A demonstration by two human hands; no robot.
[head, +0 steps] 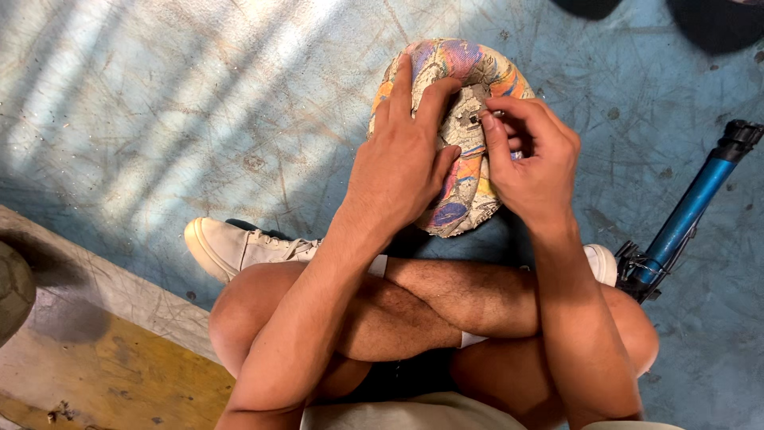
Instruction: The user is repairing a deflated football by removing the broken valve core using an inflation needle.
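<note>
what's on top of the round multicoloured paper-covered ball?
On the round multicoloured paper-covered ball: the left hand lies flat across it, and the right hand pinches at a small dark spot. Whatever the fingertips grip, and the surface beneath both hands, is covered.

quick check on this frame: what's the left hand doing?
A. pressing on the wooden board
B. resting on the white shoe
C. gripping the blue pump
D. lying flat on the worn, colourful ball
D: the left hand lies spread, palm down, on the worn ball, while the right hand pinches at a spot on its surface; the blue pump lies untouched off to the side on the floor.
</note>
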